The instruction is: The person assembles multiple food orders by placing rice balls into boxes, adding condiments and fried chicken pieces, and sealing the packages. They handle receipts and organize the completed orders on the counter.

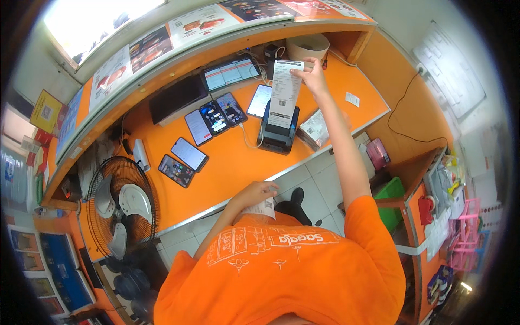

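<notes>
A long white printed receipt (pixel 284 89) stands up out of the slot of a black receipt printer (pixel 278 132) on the orange counter. My right hand (pixel 313 74) pinches its top right edge, with that arm stretched far forward. Close to my body, at the counter's front edge, my left hand (pixel 255 195) is curled with its fingers closed around a second paper receipt (pixel 265 208). That slip hangs down below the hand, its lower part against my orange shirt. A phone (pixel 260 100) with a lit screen lies left of the printer, by a white cable.
Several phones (pixel 215 117) lie on the counter, before a lit tablet (pixel 230 75) and a dark screen (pixel 179 97). Right of the printer sits a stack of wrapped packets (pixel 314 129); a paper scrap (pixel 352 98) lies beyond. A black fan (pixel 122 200) stands left. A round bin (pixel 307 47) is behind.
</notes>
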`<action>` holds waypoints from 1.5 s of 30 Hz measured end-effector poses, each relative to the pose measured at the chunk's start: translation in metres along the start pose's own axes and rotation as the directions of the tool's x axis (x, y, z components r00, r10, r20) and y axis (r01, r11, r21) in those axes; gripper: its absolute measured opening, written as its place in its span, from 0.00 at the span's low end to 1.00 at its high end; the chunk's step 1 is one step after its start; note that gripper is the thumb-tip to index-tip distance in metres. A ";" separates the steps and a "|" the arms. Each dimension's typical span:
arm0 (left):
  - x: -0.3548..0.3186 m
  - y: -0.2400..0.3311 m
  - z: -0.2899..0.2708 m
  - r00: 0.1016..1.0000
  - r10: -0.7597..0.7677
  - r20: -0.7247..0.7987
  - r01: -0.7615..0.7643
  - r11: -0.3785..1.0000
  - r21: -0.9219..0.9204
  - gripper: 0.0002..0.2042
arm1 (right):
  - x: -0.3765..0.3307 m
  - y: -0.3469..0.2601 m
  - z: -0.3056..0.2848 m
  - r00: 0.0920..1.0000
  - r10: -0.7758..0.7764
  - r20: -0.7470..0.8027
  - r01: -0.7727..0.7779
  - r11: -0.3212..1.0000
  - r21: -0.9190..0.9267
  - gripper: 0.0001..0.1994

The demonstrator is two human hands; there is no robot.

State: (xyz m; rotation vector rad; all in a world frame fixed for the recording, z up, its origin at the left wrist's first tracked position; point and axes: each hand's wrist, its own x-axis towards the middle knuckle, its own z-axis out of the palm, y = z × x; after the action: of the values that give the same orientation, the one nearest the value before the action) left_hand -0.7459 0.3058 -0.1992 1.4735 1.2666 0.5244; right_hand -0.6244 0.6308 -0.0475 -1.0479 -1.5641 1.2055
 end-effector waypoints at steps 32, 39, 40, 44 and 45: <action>0.020 0.031 0.152 0.890 0.149 0.432 -0.259 0.943 0.208 0.17 | -0.437 0.148 -0.152 0.865 0.497 -0.072 -0.390 0.574 -0.721 0.25; 0.002 0.127 0.373 0.690 0.485 0.537 -0.634 0.763 0.125 0.25 | -0.747 0.075 -0.267 0.592 0.485 -0.644 -0.747 0.630 -0.213 0.36; -0.013 0.148 0.411 0.651 0.550 0.522 -0.676 0.734 0.069 0.27 | -0.777 0.052 -0.277 0.628 0.365 -0.687 -0.622 0.766 -0.162 0.35; -0.072 0.234 0.555 0.416 0.360 0.835 -0.295 0.922 -0.251 0.27 | -0.861 -0.034 -0.324 0.432 0.075 -0.899 -0.185 0.983 -0.007 0.33; -0.086 0.252 0.586 0.353 0.377 0.856 -0.316 0.910 -0.270 0.26 | -0.882 -0.053 -0.338 0.390 -0.023 -0.920 -0.061 0.997 -0.051 0.33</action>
State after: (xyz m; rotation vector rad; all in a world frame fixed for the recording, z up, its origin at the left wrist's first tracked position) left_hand -0.1759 0.0131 -0.1412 1.6119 0.0395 -0.0397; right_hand -0.0744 -0.1390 -0.0714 -1.4366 -0.6623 0.3402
